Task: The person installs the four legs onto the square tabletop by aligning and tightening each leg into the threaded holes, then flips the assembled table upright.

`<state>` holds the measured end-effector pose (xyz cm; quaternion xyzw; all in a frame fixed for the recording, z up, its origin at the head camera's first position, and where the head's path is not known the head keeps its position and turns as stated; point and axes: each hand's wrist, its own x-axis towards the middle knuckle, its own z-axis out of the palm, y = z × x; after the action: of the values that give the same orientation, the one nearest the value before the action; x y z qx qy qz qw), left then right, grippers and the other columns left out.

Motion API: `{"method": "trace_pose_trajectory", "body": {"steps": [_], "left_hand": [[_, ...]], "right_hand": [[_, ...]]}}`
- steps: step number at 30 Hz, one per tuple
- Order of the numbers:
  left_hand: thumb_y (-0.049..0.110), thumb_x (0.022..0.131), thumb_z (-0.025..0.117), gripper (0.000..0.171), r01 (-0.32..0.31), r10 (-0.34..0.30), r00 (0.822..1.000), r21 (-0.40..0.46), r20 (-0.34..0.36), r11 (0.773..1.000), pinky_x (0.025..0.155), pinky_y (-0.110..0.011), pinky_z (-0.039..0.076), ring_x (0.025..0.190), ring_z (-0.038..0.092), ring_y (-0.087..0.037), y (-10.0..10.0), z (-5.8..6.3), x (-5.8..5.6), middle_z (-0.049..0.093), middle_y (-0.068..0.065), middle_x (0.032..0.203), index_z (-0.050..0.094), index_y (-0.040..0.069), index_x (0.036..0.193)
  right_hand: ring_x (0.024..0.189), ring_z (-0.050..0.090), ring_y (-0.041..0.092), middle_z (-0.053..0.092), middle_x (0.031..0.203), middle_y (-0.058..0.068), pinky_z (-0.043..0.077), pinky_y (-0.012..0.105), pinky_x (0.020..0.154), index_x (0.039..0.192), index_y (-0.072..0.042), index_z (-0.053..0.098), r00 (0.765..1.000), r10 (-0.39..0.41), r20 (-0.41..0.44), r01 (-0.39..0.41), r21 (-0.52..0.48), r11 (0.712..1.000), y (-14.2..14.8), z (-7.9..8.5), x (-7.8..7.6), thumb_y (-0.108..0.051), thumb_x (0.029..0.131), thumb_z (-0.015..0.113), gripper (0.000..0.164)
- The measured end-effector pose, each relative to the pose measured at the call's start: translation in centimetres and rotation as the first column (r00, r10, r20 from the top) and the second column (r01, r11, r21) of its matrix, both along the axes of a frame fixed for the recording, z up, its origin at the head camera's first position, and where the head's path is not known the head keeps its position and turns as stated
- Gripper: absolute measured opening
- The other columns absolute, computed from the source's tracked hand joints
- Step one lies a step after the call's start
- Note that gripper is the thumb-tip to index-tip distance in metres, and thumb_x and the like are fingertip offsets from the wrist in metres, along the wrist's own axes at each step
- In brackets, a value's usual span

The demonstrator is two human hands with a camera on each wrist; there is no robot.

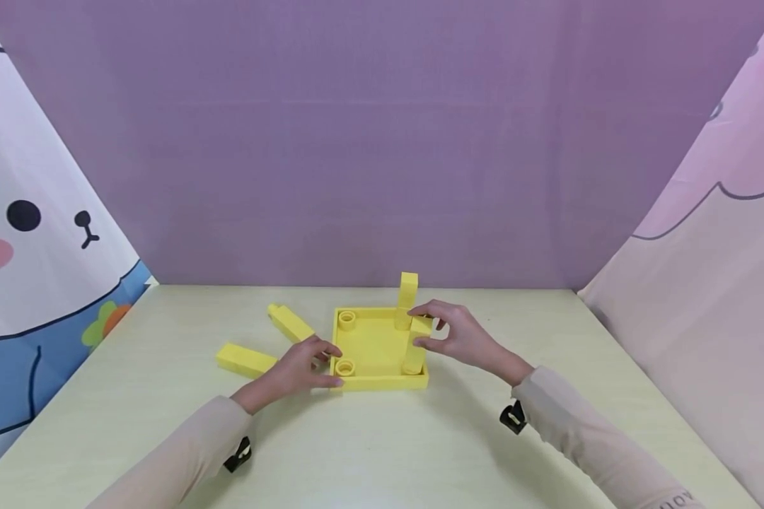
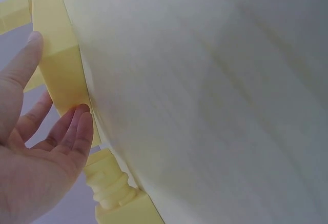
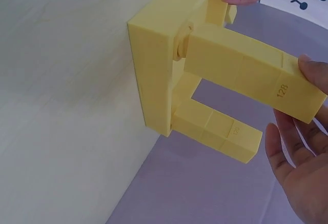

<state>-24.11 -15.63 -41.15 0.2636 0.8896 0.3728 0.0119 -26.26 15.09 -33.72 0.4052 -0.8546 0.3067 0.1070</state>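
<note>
Bare hands (image 1: 299, 366) (image 1: 461, 336) w/ lt beige L sleeve (image 1: 181, 442) + R sleeve (image 1: 586, 431); sm. blk pieces (image 1: 238, 454) (image 1: 513, 418) under both, nr hands; dk lettering (image 1: 678, 500) on R sleeve, well apart from hands.

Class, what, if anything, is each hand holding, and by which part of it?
The right hand holds the near-right yellow post by its upper end, marked 128. The left hand holds the yellow tray by its near left corner.

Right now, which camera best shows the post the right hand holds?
The right wrist view: the post shows large, its 128 readable. The head view shows it small, at the near right corner of the tray, no number legible. In the left wrist view, I cannot single it out.
</note>
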Motion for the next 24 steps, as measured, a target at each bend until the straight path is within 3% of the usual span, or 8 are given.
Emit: {"method": "trace_pose_trajectory", "body": {"steps": [12, 24], "left_hand": [[0.033, 0.075, 0.074, 0.048, 0.010, -0.010, 1.000, -0.015, -0.003, 1.000, 0.080, -0.039, 0.049, 0.096, 0.057, -0.026, -0.1, -0.2, -0.2, 0.055, -0.007, 0.103, 0.060, 0.002, 0.110], [0.031, 0.075, 0.074, 0.048, 0.010, -0.010, 1.000, -0.023, 0.000, 1.000, 0.080, -0.041, 0.049, 0.097, 0.057, -0.029, 0.0, 0.1, -0.1, 0.054, -0.010, 0.102, 0.060, 0.002, 0.110]], "right_hand": [[0.097, 0.055, 0.016, 0.062, 0.116, 0.006, 0.051, 0.032, 0.074, 0.118, -0.010, 0.058, 0.992, 0.064, 0.111, -0.077, 0.115, 0.990, 0.5, 1.4, -0.1, -0.016, 0.077, 0.073, 0.044], [0.101, 0.056, 0.013, 0.061, 0.116, 0.000, 0.051, 0.029, 0.074, 0.117, -0.011, 0.058, 0.983, 0.115, 0.141, -0.129, 0.096, 0.987, 1.3, 2.0, -0.4, -0.011, 0.077, 0.073, 0.043]]}}
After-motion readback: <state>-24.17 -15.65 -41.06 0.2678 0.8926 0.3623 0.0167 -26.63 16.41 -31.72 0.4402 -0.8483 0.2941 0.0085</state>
